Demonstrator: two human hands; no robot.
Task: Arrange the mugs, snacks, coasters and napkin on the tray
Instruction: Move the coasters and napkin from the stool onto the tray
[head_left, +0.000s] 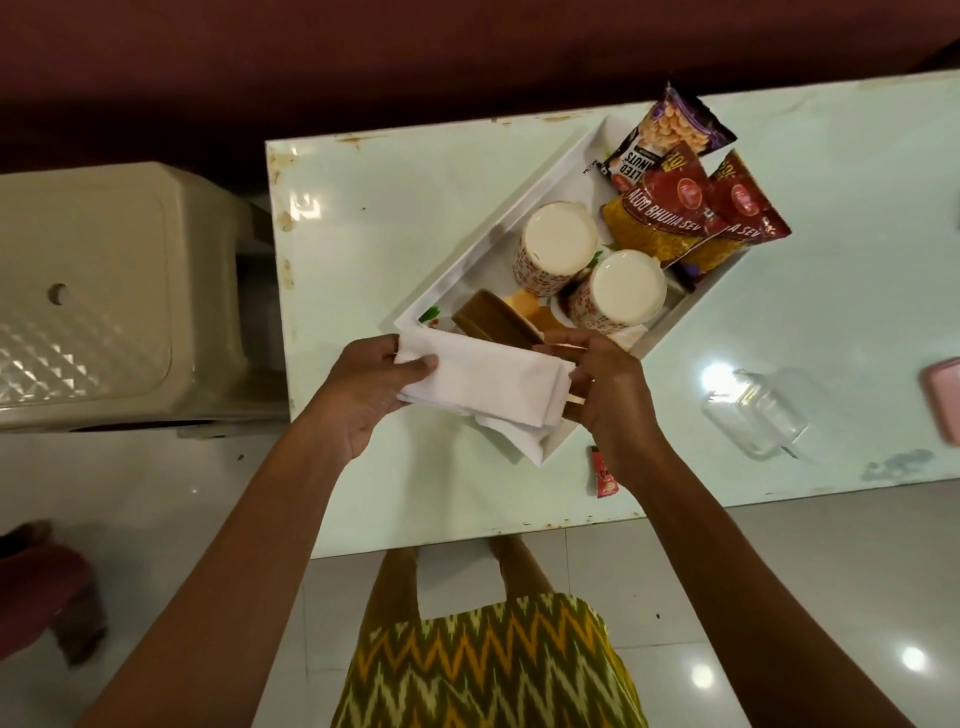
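A white rectangular tray (498, 228) lies at an angle on the pale table (395, 208). Two patterned mugs (558, 247) (621, 291) stand in its middle. Snack packets (670, 208) lean at its far end, with a peanut packet (660, 132) behind them. Brown and orange coasters (498, 314) rest near its near end. A folded white napkin (498, 384) hangs over the tray's near end. My left hand (379, 384) grips its left end and my right hand (608, 384) pinches its right end.
A small red sachet (602, 475) lies on the table by my right wrist. A clear plastic container (763, 410) sits to the right, with a pink object (945, 395) at the frame edge. A beige plastic stool (114, 291) stands left of the table.
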